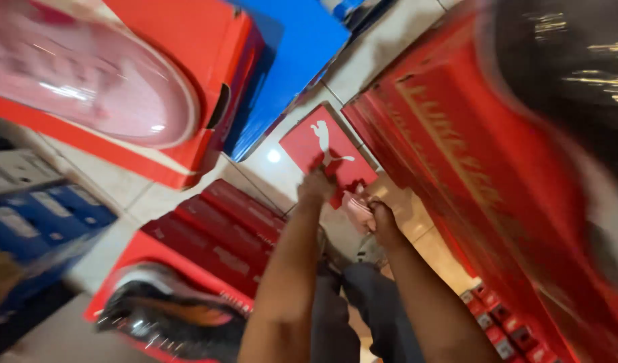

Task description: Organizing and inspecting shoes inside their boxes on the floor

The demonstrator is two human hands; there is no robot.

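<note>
Two hands over tiled floor — left hand (pixel 317 185) fingers curled onto one red box lid (pixel 327 152); right hand (pixel 383 222) gripping one pink shoe (pixel 358 207), just below lid. One black shoe (pixel 171 321) lower left, one blue box (pixel 292 64) above — frame blurred.

Bare forearms, bare hands (pixel 349 202), no sleeves in view; dark grey trousers (pixel 362 302) below.
</note>
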